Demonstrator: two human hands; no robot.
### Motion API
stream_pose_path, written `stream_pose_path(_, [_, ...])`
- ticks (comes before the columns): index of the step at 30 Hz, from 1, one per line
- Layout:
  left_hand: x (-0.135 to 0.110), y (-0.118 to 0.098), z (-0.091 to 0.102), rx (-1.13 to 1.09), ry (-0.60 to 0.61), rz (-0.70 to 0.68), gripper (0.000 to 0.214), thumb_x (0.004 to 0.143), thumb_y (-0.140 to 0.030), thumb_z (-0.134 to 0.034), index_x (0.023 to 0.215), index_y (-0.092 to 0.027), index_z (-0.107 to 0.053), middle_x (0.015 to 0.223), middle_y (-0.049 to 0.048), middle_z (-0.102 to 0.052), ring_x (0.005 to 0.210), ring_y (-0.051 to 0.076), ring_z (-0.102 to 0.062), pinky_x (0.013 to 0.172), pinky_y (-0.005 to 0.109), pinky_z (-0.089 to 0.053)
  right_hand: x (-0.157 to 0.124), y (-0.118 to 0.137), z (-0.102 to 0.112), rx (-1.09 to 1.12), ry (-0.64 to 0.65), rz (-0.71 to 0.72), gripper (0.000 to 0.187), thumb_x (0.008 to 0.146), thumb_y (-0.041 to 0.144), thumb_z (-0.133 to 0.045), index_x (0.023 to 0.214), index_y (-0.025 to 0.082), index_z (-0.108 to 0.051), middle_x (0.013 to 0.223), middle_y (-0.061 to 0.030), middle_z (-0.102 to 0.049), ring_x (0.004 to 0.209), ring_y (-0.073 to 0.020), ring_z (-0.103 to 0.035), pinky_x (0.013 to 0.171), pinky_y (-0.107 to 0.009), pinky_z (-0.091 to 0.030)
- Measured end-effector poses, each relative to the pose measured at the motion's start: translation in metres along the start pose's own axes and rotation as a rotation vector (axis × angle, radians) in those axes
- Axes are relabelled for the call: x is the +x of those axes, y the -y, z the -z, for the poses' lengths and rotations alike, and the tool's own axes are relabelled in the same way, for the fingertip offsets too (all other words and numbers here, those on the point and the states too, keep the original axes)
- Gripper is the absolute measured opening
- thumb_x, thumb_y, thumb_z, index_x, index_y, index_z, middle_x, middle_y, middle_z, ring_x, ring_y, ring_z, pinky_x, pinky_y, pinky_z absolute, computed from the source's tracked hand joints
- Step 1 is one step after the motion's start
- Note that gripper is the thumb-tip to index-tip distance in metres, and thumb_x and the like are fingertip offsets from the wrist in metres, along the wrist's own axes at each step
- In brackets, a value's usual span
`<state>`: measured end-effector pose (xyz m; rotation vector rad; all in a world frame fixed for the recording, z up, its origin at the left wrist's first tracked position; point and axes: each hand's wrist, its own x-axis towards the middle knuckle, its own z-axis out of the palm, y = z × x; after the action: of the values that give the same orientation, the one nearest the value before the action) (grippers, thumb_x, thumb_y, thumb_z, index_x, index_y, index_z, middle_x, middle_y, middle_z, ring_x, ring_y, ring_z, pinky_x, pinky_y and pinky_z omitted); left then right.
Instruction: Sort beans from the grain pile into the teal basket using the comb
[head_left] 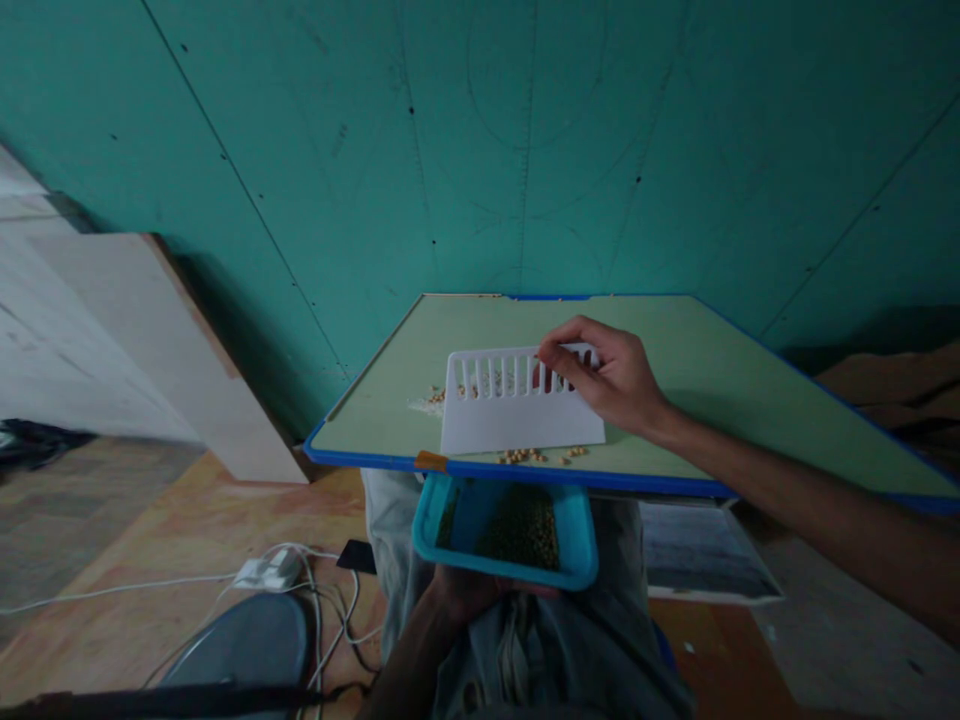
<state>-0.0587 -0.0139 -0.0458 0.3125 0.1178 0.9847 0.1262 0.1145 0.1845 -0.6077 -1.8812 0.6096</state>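
Observation:
My right hand (pixel 619 380) grips the top edge of a white slotted plastic panel (pixel 521 428), thumb in front and fingers behind the slots. The panel stands tilted on the pale green table. A few round tan beans (pixel 521 456) lie before its lower edge, near the table's front rim. More beans and white grains (pixel 433 400) are scattered behind and left of it. My left hand (pixel 469 590) supports a blue plastic container (pixel 581 578) from below, just under the table's front edge; its fingers are mostly hidden. Inside the container lie small greenish and tan grains or beans (pixel 525 530).
The table (pixel 720 400) has a blue rim and stands against a green wall (pixel 337 150). Orange tape (pixel 431 461) sticks to its front edge. White cables and a power strip (pixel 270 570) lie at lower left, beside a grey stool seat (pixel 247 640). A board (pixel 150 340) leans at left.

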Motion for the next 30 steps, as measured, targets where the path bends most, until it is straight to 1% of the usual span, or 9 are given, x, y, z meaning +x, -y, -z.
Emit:
stream_pose_path(3, [0.002,0.002,-0.013,0.041,-0.002,0.051,0.047,0.091,-0.050,-0.040,0.124,-0.026,-0.063,0.132,0.0071,-0.064,0.130,0.033,-0.048,0.110,0.062,-0.029,0.000,0.001,-0.001,0.009,0.007,-0.009,0.016,0.083,0.036,-0.068,0.084,0.020,-0.066,0.070,0.0017,-0.068,0.057,-0.0101,-0.061,0.048,-0.021,-0.044])
stream_pose_path(6, [0.005,0.004,-0.027,0.084,-0.050,0.067,0.058,0.086,-0.061,-0.042,0.125,-0.023,-0.063,0.131,0.0084,-0.065,0.133,0.033,-0.045,0.112,0.058,-0.027,0.000,0.001,-0.002,0.002,0.007,-0.012,0.019,0.083,0.038,-0.068,0.084,0.019,-0.067,0.070,0.0013,-0.068,0.056,-0.0099,-0.060,0.048,-0.021,-0.044])
stream_pose_path(10, [0.008,0.005,-0.037,0.045,-0.030,0.093,0.064,0.088,-0.063,-0.037,0.133,-0.022,-0.055,0.143,0.0110,-0.054,0.134,0.036,-0.042,0.110,0.064,-0.027,0.000,0.001,-0.003,-0.014,0.019,-0.010,0.021,0.084,0.039,-0.066,0.084,0.018,-0.067,0.071,0.0008,-0.068,0.056,-0.0100,-0.060,0.048,-0.021,-0.043])
stream_pose_path(13, [0.009,0.007,-0.037,0.003,0.009,0.088,0.061,0.090,-0.058,-0.035,0.136,-0.021,-0.051,0.145,0.0131,-0.052,0.134,0.038,-0.042,0.108,0.067,-0.027,0.000,0.002,-0.003,-0.001,0.017,-0.010,0.019,0.083,0.038,-0.067,0.085,0.019,-0.067,0.071,0.0012,-0.068,0.056,-0.0098,-0.060,0.048,-0.021,-0.043])
stream_pose_path(18, [0.007,0.008,-0.031,0.008,0.076,0.064,0.054,0.093,-0.049,-0.036,0.132,-0.018,-0.056,0.138,0.0143,-0.058,0.133,0.034,-0.045,0.111,0.063,-0.027,0.000,0.003,-0.002,0.003,0.026,0.006,0.017,0.084,0.036,-0.067,0.085,0.018,-0.067,0.073,0.0011,-0.068,0.060,-0.0098,-0.062,0.051,-0.020,-0.044])
stream_pose_path(20, [0.007,0.008,-0.030,-0.015,0.071,0.078,0.059,0.092,-0.054,-0.034,0.134,-0.017,-0.053,0.140,0.0154,-0.056,0.133,0.036,-0.045,0.109,0.065,-0.028,0.001,0.003,-0.002,-0.025,0.025,0.019,0.018,0.084,0.037,-0.066,0.084,0.018,-0.067,0.073,0.0011,-0.068,0.059,-0.0092,-0.061,0.050,-0.020,-0.043])
stream_pose_path(24, [0.009,0.008,-0.030,-0.052,0.009,0.080,0.075,0.089,-0.065,-0.025,0.143,-0.017,-0.040,0.145,0.0179,-0.050,0.135,0.041,-0.040,0.105,0.070,-0.028,0.000,0.004,-0.003,-0.053,0.025,0.017,0.020,0.085,0.038,-0.065,0.084,0.018,-0.068,0.073,0.0009,-0.068,0.058,-0.0087,-0.059,0.049,-0.020,-0.042])
stream_pose_path(27, [0.009,0.008,-0.027,-0.023,0.034,0.081,0.067,0.091,-0.059,-0.029,0.142,-0.018,-0.043,0.145,0.0161,-0.050,0.136,0.038,-0.039,0.108,0.068,-0.026,0.000,0.004,-0.003,-0.041,0.023,0.005,0.021,0.084,0.039,-0.065,0.083,0.018,-0.067,0.072,0.0011,-0.067,0.057,-0.0085,-0.058,0.049,-0.020,-0.041])
stream_pose_path(30, [0.009,0.009,-0.024,0.004,0.044,0.065,0.055,0.093,-0.049,-0.034,0.135,-0.020,-0.052,0.143,0.0135,-0.054,0.136,0.034,-0.040,0.112,0.063,-0.024,0.000,0.004,-0.003,-0.013,0.025,-0.004,0.020,0.084,0.038,-0.066,0.083,0.018,-0.067,0.072,0.0011,-0.067,0.058,-0.0089,-0.059,0.049,-0.020,-0.042])
